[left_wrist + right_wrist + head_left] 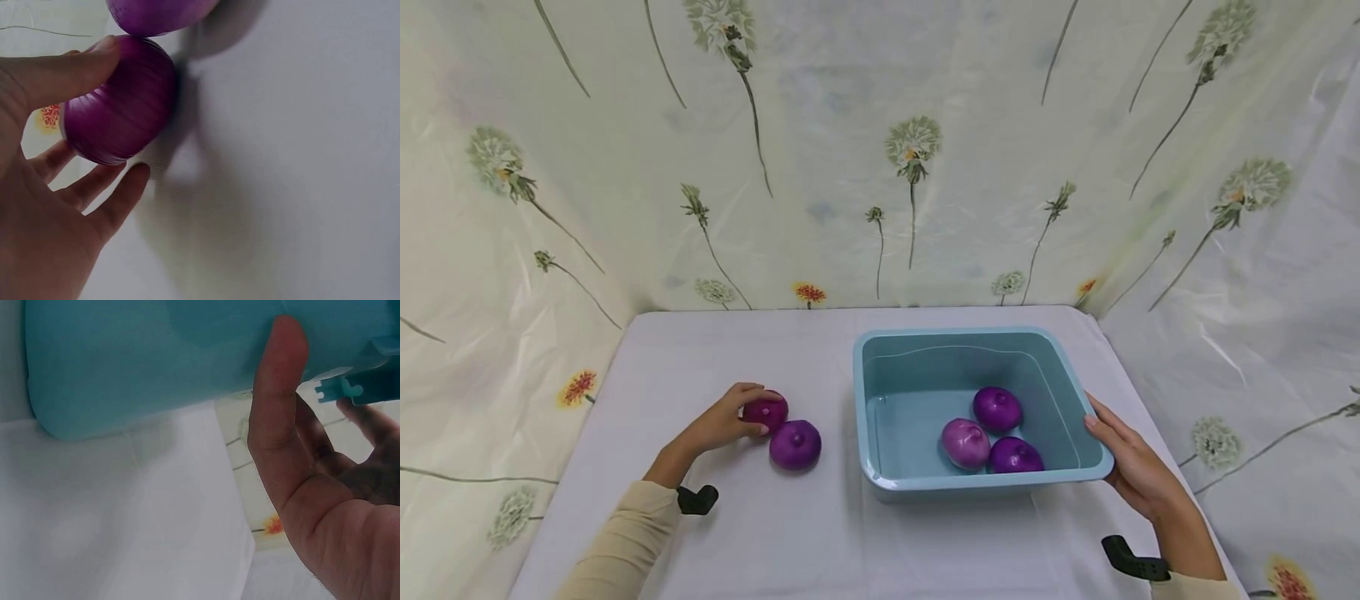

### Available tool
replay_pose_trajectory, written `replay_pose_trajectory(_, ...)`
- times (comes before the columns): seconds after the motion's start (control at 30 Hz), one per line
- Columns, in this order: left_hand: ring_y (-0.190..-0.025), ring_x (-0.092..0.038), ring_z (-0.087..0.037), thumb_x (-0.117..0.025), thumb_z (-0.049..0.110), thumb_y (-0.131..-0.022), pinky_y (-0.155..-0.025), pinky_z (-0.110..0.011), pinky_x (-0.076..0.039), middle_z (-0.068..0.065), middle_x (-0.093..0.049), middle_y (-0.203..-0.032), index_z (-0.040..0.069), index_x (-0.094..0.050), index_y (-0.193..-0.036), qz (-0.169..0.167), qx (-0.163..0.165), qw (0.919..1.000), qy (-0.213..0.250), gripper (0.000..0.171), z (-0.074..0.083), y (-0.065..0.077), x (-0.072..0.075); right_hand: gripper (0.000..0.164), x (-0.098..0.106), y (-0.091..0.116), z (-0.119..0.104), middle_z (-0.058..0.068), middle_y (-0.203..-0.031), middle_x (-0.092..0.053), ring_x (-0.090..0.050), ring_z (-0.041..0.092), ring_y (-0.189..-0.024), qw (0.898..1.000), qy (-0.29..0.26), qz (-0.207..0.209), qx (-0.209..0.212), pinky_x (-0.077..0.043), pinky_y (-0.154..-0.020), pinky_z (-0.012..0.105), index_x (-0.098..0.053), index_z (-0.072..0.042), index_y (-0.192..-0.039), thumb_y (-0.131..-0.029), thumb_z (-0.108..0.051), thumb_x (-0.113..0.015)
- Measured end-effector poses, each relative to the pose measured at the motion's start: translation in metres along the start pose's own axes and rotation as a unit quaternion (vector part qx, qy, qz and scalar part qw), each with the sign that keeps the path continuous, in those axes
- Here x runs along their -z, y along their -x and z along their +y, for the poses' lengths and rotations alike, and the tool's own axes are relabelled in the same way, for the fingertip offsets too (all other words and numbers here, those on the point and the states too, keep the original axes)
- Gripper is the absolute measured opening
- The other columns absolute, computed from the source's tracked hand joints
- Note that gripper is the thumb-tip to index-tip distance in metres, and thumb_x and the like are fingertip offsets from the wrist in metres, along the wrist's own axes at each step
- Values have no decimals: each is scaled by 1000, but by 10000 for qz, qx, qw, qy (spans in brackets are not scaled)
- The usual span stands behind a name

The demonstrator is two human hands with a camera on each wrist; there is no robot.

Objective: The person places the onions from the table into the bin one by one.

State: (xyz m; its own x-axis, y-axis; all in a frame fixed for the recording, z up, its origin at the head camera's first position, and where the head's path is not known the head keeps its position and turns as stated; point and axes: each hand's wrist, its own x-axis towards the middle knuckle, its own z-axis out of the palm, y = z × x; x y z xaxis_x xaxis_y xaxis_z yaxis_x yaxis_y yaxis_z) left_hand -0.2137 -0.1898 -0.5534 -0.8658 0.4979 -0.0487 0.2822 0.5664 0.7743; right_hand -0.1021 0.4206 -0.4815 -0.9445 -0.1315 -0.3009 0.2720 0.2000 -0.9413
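Note:
My left hand (721, 423) grips a red onion (772, 408) on the left half of the table. In the left wrist view the thumb lies over the top of this onion (128, 103) and the fingers reach round its lower side. A second red onion (795, 445) sits right beside it. On the right stands a light blue plastic basin (985, 482) with three more red onions (997, 409) grouped inside. Its right side is held by my right hand (1138, 471). Seen from the right wrist, the thumb (278, 400) presses the outer wall, with the other fingers up by the rim.
A white cloth covers the table (760, 533). Behind and at both sides hangs a pale sheet (820, 167) printed with dandelions and orange flowers. Black bands (698, 500) are worn on both wrists, below beige sleeves.

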Motion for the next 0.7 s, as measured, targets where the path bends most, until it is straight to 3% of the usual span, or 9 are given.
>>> replay_pose_trajectory(0.3, -131, -43, -45, -77, 9, -86, -103, -64, -43, -22, -50, -138, 16, -63, -132, 360, 84, 9990, 243, 49, -7, 0, -10, 60, 0, 0, 4, 25, -157, -17, -60, 16, -111, 9999, 154, 38, 16, -58, -84, 40, -8, -35, -161, -108, -41, -37)
replay_pose_trajectory(0.5, -129, -45, -39, -77, 12, -87, -101, -55, -45, -19, -50, -138, 15, -62, -133, 494, 153, 9979, 382, 48, -9, 4, -7, 60, 0, -2, 4, 27, -157, -16, -58, 18, -112, 9997, 230, 19, 65, -58, -84, 41, -7, -36, -161, -108, -42, -36)
replay_pose_trajectory(0.7, -133, -40, -41, -75, 18, -89, -104, -58, -43, -19, -45, -143, 16, -59, -137, 492, 280, 9949, 830, 50, 2, 3, 8, 60, 1, -2, 4, 27, -158, -14, -60, 14, -110, 9998, 169, 1, 66, -59, -83, 41, -7, -37, -161, -109, -41, -36)
